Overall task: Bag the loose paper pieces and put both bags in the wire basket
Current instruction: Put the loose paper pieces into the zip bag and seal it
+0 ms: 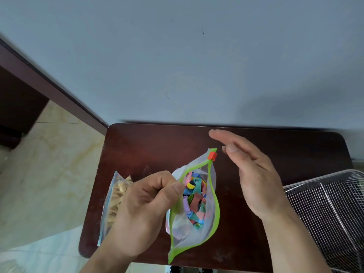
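A clear zip bag (210, 219) with a green rim and a red slider (212, 155) hangs over the dark wooden table (149, 146), its mouth gaping wide. Colourful paper pieces (195, 198) fill its inside. My left hand (145, 209) pinches the bag's left rim between thumb and fingers. My right hand (254, 174) hovers just right of the bag, flat, fingers apart, holding nothing. A second clear bag (113, 201) with beige paper pieces lies on the table's left side, partly hidden behind my left hand. The wire basket (332, 205) stands at the right edge of the view.
The table stands against a pale blue wall (177, 66). Beige tiled floor (49, 164) lies to the left, with dark furniture (17, 99) at the far left. The basket overlaps the table's right end.
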